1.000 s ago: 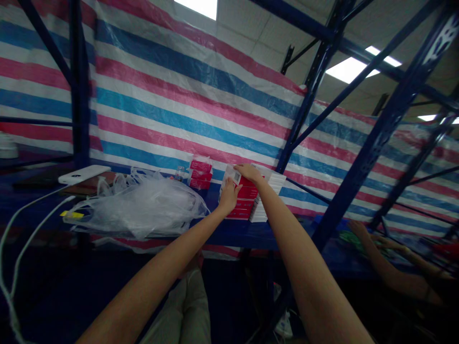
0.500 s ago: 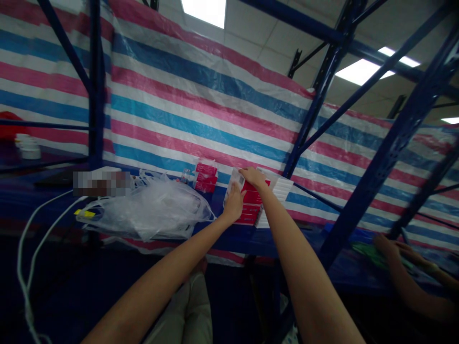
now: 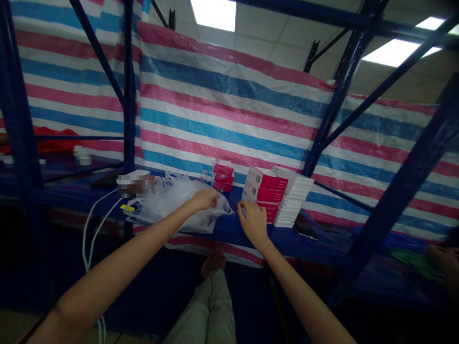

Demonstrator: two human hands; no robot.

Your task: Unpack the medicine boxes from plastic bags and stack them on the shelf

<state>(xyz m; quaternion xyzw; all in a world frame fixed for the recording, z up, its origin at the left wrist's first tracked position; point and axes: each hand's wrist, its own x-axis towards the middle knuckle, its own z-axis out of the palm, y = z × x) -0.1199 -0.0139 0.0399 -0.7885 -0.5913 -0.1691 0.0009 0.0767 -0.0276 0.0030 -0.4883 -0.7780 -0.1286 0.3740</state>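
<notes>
My left hand (image 3: 206, 198) is over a heap of clear plastic bags (image 3: 168, 198), its fingers curled together. Whether a bit of plastic is between them is hidden. My right hand (image 3: 253, 220) is at the near left corner of a stack of red-and-white boxes (image 3: 269, 196), fingers loosely bent and somewhat apart, nothing visible in them. Directly right of that stack stands a tall pile of thin white boxes (image 3: 294, 200). Behind the bags is a smaller stack of red boxes (image 3: 223, 177) with clear plastic on top.
A dark phone (image 3: 306, 231) lies right of the white pile on the blue shelf (image 3: 229, 234). White cables (image 3: 88, 234) hang down at the left. Blue rack posts (image 3: 129, 95) and diagonal braces frame the space. Another person's hand (image 3: 439, 258) is at the right edge.
Both hands have come off the red-and-white stack. My left hand moved left over the bags; my right hand dropped in front of the stack. The view has swung left.
</notes>
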